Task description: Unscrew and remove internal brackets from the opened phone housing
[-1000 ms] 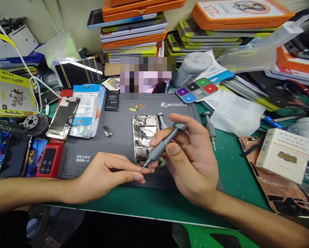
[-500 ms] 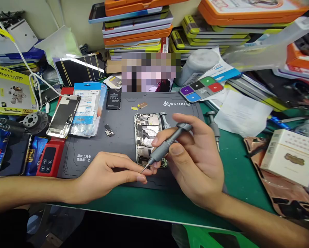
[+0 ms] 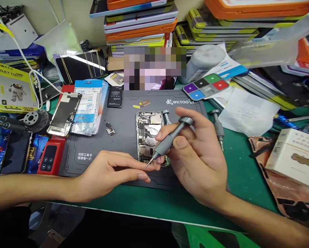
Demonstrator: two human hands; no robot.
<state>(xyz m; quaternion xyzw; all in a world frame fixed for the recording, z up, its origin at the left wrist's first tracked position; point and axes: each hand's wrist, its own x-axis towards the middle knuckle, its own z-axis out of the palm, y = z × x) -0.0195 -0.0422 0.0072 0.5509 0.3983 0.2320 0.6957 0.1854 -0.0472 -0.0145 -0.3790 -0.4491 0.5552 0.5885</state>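
My right hand [image 3: 199, 162] grips a grey precision screwdriver [image 3: 167, 146], its thin bit slanting down to the left. The bit's tip meets the fingers of my left hand [image 3: 110, 175], whose thumb and forefinger come close together around it. Whatever they pinch is too small to make out. Behind the hands, an opened phone [image 3: 149, 132] lies on a grey work mat [image 3: 120, 144], its inner boards and a silvery round patch exposed. My right fingers hide part of its lower right side. A small loose phone part [image 3: 109, 129] rests on the mat to the left.
Two more screwdrivers, one beside the phone [image 3: 166, 116] and one further right [image 3: 217, 129], lie close by. A black battery [image 3: 115, 97], a detached screen [image 3: 63, 113] and a red device [image 3: 51, 156] sit leftward. Stacked boxes [image 3: 141, 29] line the back; a white box [image 3: 295, 156] is at right.
The camera view has shifted slightly, so the scene sits a little further right in the picture. Both hands keep nearly the same pose, with the screwdriver bit still at my left fingertips.
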